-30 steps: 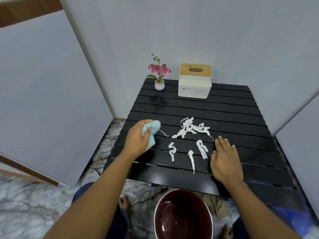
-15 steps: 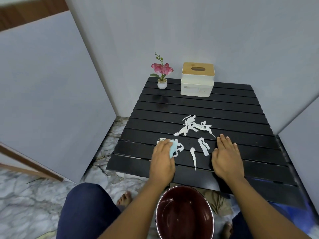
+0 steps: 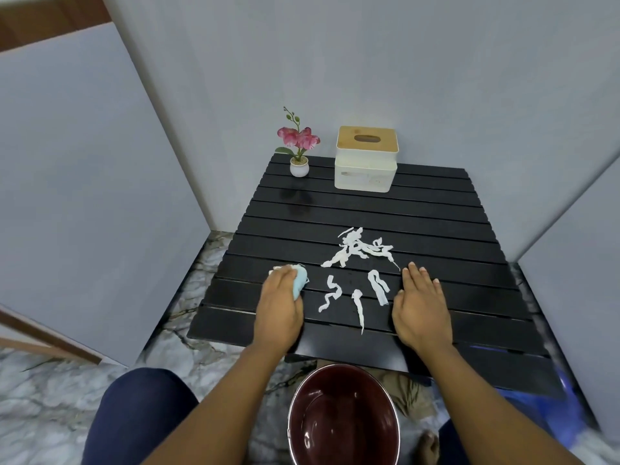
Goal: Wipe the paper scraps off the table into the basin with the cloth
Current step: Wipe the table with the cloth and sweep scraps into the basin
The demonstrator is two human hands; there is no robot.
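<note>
White paper scraps lie on the black slatted table (image 3: 419,209): a tangled cluster (image 3: 357,250) in the middle and three loose strips (image 3: 360,305) nearer the front edge. My left hand (image 3: 280,308) presses a light blue cloth (image 3: 300,283) onto the table just left of the strips; most of the cloth is hidden under the hand. A small white scrap (image 3: 275,270) pokes out past my fingertips. My right hand (image 3: 421,305) rests flat on the table right of the strips, fingers spread. A dark red basin (image 3: 344,417) sits on the floor below the table's front edge.
A white tissue box with a wooden lid (image 3: 366,158) and a small potted pink flower (image 3: 298,146) stand at the table's back edge. Grey walls close in on the left, back and right. My knee (image 3: 144,414) is left of the basin, on marble floor.
My left hand swept the cloth from the table's left side toward the strips, then drew back a little to the left. The right hand stayed put.
</note>
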